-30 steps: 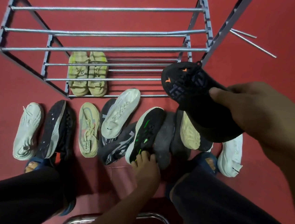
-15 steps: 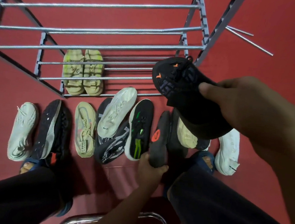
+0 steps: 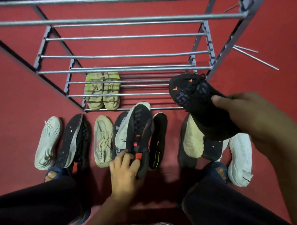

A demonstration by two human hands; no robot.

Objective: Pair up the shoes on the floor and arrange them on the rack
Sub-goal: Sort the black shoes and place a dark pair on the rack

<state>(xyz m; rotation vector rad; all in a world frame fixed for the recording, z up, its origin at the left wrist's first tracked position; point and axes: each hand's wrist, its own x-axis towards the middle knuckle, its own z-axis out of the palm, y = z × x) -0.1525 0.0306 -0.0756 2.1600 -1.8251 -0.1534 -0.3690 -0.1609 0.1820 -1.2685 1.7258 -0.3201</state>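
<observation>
- Two hands are busy, each with one dark shoe. The right hand pinches a black shoe with orange marks by its heel end and holds it in the air, toe pointing away from the person toward the rack's right post.
- The left hand curls round the heel of a dark shoe with red patches, tipped on its side in the floor row. Its long axis runs from the hand straight away toward the rack, toe almost at the lowest front bar.
- The move ahead, as I judge it, turns on this: the two held shoes lie well apart, the left one low and near the person, the right one higher and to the right. They look like a possible pair, and joining them means bringing the left shoe up and rightward, or the right one down.
- One pair is already on the rack: yellow-green sandals side by side on the lowest tier.
- About ten shoes remain on the floor, counting the one in the left hand: a white sneaker far left, then dark and beige ones, and a white shoe far right. Some overlap, so the count is uncertain.
- Two loose rods lie on the floor right of the rack.
</observation>
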